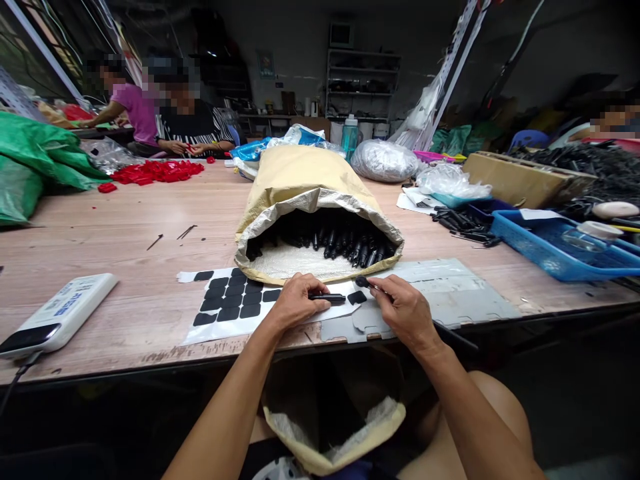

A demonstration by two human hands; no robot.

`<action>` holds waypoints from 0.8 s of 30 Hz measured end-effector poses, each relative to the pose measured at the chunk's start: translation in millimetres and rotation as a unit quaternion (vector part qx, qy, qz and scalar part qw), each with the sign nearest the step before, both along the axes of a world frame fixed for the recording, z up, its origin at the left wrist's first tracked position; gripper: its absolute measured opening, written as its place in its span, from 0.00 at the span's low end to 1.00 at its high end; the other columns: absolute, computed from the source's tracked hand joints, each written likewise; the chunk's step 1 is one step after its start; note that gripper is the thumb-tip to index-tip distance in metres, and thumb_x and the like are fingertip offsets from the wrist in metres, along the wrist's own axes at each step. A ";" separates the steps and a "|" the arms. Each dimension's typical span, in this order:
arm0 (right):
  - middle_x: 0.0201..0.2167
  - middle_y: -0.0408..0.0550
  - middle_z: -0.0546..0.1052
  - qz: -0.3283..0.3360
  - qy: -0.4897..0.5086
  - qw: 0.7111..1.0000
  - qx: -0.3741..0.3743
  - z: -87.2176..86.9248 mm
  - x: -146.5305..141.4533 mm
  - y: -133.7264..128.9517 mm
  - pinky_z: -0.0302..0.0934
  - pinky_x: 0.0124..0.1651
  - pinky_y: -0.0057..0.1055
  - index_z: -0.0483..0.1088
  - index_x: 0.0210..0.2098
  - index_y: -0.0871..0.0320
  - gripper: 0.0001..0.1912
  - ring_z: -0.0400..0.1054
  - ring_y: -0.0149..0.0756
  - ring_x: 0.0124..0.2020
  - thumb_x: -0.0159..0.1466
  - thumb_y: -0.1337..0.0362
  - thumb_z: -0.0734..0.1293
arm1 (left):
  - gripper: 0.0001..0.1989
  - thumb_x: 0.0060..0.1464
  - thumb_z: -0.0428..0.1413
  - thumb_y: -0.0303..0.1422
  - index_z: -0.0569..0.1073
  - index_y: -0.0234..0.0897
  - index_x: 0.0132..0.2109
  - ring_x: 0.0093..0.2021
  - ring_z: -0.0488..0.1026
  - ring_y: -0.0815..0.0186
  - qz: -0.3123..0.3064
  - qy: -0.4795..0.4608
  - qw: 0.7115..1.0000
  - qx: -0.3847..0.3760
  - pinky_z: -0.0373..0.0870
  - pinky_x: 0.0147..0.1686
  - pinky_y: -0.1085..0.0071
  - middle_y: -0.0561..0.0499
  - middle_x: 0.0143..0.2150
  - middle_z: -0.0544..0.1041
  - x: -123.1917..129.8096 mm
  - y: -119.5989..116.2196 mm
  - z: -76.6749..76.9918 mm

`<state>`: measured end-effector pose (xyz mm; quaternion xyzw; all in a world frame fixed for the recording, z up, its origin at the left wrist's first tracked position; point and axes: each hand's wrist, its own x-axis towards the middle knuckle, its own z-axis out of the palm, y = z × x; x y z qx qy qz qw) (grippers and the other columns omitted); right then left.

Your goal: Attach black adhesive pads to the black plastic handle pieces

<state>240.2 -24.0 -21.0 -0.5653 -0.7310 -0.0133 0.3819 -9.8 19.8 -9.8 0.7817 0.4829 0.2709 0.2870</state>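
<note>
Black slim tube [334, 298] is pinched by L hand [299, 300] fingers above counter [165, 280], prob. for steadiness; R hand [410, 312] fingers pinch rod w/ round black end [362, 283]. Tan woven sack [310, 170] opens toward hands, prob. easier reach.

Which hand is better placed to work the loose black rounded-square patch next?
Right, probably: the right hand holds a thin tool whose dark end is close to the patch. The left hand is occupied, gripping a slim glossy black tube.
</note>
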 end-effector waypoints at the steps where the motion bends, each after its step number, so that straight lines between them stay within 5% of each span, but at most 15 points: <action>1: 0.36 0.45 0.78 -0.008 -0.022 1.000 0.000 -2.4 4.0 1.3 0.64 0.44 0.32 0.77 0.47 0.52 0.12 0.71 0.38 0.42 0.67 0.65 0.64 | 0.08 0.47 0.63 0.33 0.82 0.42 0.37 0.44 0.70 0.58 -0.001 -0.002 1.000 -0.002 0.65 0.46 0.63 0.52 0.37 0.79 -0.2 0.2 -0.1; 6: 0.35 0.45 0.77 -0.010 -0.099 0.995 0.032 -13.9 14.0 2.7 0.61 0.46 0.33 0.77 0.46 0.52 0.11 0.68 0.38 0.41 0.67 0.65 0.64 | 0.07 0.47 0.63 0.34 0.82 0.42 0.37 0.43 0.70 0.59 -0.001 -0.002 1.000 -0.007 0.64 0.47 0.62 0.52 0.36 0.79 -0.8 1.9 -1.2; 18: 0.36 0.46 0.76 -0.027 -0.102 0.994 0.024 -17.9 13.1 2.2 0.58 0.44 0.34 0.76 0.47 0.50 0.11 0.66 0.39 0.40 0.67 0.64 0.64 | 0.08 0.50 0.62 0.35 0.83 0.43 0.38 0.44 0.69 0.58 -0.010 0.006 1.000 0.000 0.63 0.48 0.61 0.51 0.37 0.79 -1.5 5.7 -5.2; 24: 0.37 0.45 0.76 -0.036 -0.103 0.994 0.015 -18.3 12.9 2.3 0.57 0.43 0.33 0.76 0.47 0.50 0.11 0.65 0.39 0.40 0.67 0.64 0.64 | 0.07 0.54 0.61 0.36 0.82 0.42 0.39 0.46 0.70 0.57 -0.059 -0.018 0.998 -0.013 0.64 0.49 0.63 0.50 0.40 0.79 1.4 -32.8 32.1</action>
